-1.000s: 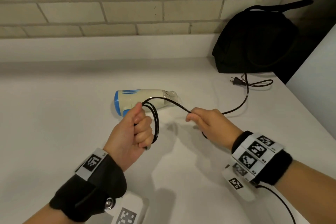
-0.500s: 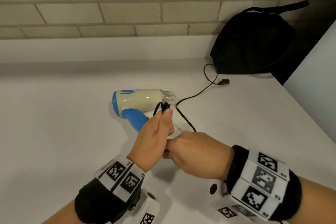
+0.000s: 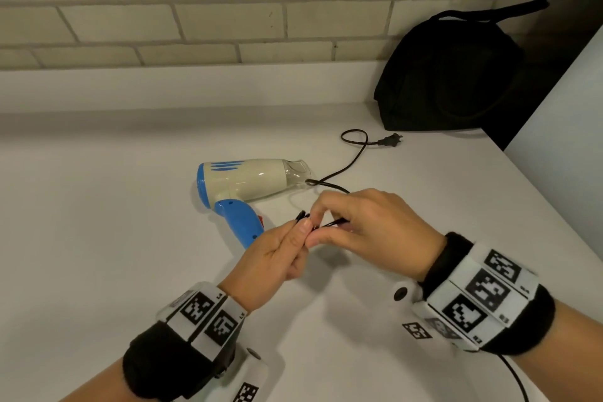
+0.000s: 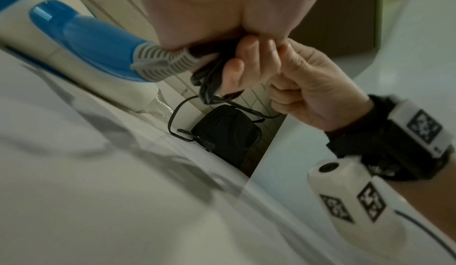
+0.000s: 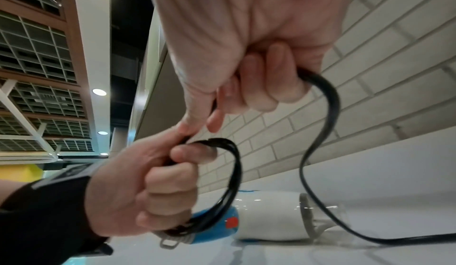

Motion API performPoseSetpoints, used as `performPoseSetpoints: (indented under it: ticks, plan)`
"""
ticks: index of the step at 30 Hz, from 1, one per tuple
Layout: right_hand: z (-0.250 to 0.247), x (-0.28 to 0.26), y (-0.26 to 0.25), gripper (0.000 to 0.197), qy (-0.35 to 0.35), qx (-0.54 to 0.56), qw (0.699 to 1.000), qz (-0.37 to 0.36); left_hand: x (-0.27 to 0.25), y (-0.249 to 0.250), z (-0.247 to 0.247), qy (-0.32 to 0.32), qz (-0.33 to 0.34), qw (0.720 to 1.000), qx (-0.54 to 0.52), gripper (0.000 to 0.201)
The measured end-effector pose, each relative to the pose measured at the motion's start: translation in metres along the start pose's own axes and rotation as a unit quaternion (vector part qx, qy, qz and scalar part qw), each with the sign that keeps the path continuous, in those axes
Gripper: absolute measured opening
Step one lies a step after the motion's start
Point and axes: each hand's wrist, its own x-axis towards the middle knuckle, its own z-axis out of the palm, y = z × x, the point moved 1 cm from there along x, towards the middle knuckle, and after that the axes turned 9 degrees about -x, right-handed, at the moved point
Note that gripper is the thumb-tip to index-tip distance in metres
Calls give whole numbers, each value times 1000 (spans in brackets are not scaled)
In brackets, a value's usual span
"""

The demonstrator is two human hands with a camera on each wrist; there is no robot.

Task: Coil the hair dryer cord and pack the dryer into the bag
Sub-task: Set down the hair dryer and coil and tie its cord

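Behind, brick wall (image 3: 195,19) meets white counter (image 3: 98,238).

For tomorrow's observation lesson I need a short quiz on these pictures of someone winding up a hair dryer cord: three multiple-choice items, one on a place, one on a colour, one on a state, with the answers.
1. Where does the cord's black plug lie?
A. inside the bag
B. on the white counter in front of the black fabric bag
C. in the right hand

2. What colour is the handle of the cream plastic hair dryer?
A. blue
B. red
C. black

3. What is the left hand doing?
A. lying flat on the counter
B. gripping the dryer's nozzle
C. holding loops of the thin black cord

Answers:
1 B, the plug rests on the counter just short of the bag.
2 A, the handle is blue.
3 C, the right wrist view shows its fingers curled round the loops.
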Motion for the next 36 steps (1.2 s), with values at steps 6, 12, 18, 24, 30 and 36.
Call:
performPoseSetpoints:
  ticks: [6,12,18,24,30,36]
  plan:
    - [15,3,15,53,-31,92,994,-51,2,-1,-3,-13,-45,994,-101,51]
    - [38,15,9,20,-69,365,928,29,6,-3,-14,-61,-97,957,-267,53]
    - [54,23,4,27,-4,420,901,110,11,-1,-14,-12,-138,920,-367,47]
    - [52,15,-2,25,64,356,930,73,13,6,-11,-24,-124,950,-285,38]
    - [42,14,8,23,77,239,968,-4,6,-2,-7,-48,-152,957,-241,43]
    - [38,11,-1,39,16,96,993,-66,5,-6,-10,-13,-160,931,-328,45]
